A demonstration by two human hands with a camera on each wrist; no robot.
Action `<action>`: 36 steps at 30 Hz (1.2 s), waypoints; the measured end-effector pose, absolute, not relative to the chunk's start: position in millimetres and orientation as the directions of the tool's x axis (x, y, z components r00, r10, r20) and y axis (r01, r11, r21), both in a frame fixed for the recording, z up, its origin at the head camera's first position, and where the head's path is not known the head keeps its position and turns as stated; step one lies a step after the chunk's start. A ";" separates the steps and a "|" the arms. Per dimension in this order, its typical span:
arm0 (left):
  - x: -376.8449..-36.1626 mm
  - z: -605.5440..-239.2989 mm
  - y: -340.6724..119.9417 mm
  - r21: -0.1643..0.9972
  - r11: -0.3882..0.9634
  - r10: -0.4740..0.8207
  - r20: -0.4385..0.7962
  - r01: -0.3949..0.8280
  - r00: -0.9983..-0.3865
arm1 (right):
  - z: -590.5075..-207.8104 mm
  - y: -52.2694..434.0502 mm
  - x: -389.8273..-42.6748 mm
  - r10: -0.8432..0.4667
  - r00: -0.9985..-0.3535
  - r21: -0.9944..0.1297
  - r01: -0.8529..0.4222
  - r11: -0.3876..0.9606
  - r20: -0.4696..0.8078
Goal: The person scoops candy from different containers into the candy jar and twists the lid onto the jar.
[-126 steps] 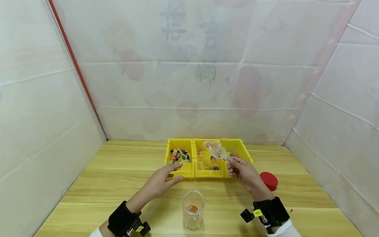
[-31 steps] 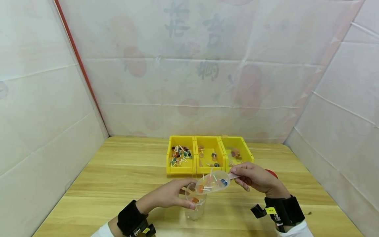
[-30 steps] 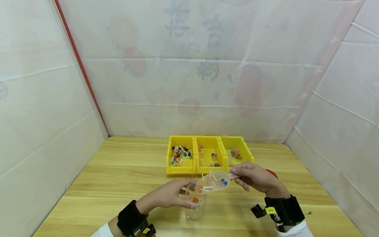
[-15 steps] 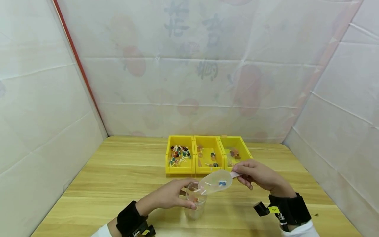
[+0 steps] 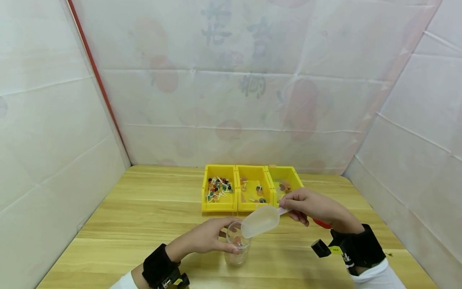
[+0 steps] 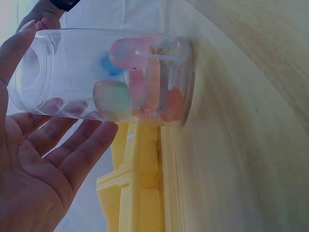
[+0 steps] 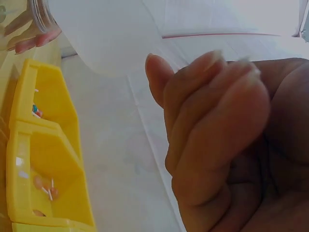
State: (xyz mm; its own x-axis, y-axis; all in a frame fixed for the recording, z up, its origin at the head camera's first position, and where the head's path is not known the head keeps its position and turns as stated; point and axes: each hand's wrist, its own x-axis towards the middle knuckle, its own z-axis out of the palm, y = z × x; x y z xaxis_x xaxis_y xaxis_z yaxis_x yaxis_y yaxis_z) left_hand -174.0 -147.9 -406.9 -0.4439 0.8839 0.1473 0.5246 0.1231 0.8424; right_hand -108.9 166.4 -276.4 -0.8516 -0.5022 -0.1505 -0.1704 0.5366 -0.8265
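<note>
A clear plastic jar (image 5: 236,251) stands on the wooden table (image 5: 144,216) with several lollipops (image 6: 140,92) at its bottom. My left hand (image 5: 226,237) holds the jar near its mouth, thumb on the near side and fingers (image 6: 72,154) behind it. My right hand (image 5: 288,208) pinches the handle of a translucent scoop (image 5: 260,220), which is tipped bowl-down over the jar's mouth. No lollipops show in the scoop. In the right wrist view the scoop (image 7: 106,34) is above my curled fingers (image 7: 217,135).
Three yellow bins sit side by side at the back: the left bin (image 5: 218,205) holds several lollipops, the middle bin (image 5: 252,206) and right bin (image 5: 293,176) hold a few. A red lid (image 5: 319,222) lies partly hidden behind my right wrist. White sheeting walls the table in.
My right hand carried the loaded scoop from the bins to the jar and tipped it steeply. The lollipops slid out into the jar. My left hand took hold of the jar.
</note>
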 end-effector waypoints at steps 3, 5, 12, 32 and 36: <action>-174.2 -406.2 -146.8 0.843 0.121 0.888 0.144 0.523 -0.437 | -277.1 168.0 -108.9 -0.501 -0.853 -0.813 -0.184 0.553 -0.148; -174.8 -405.9 -146.5 0.843 0.116 0.891 0.145 0.526 -0.429 | -278.8 170.2 -109.7 -0.504 -0.851 -0.811 -0.188 0.554 -0.148; -178.5 -406.2 -152.4 0.832 0.132 0.903 0.124 0.539 -0.412 | -292.7 179.6 -119.2 -0.544 -0.832 -0.886 -0.171 0.431 -0.104; -203.9 -393.8 -177.8 0.809 0.125 0.885 0.170 0.575 -0.433 | -337.7 156.7 -154.1 -0.396 -0.914 -0.995 0.052 0.086 -0.082; -211.9 -391.4 -182.1 0.791 0.205 0.756 0.246 0.577 -0.606 | -339.8 144.1 -160.3 -0.316 -0.936 -0.985 0.119 0.126 -0.153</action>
State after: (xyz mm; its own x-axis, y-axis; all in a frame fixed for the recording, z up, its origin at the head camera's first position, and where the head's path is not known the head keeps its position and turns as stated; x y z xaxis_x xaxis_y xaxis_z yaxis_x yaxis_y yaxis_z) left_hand -211.9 -182.1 -391.4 -0.6059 0.7564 0.2464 0.5769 0.2046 0.7908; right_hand -160.3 144.1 -339.8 -0.9364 -0.3156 -0.1532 0.1186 0.1263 -0.9849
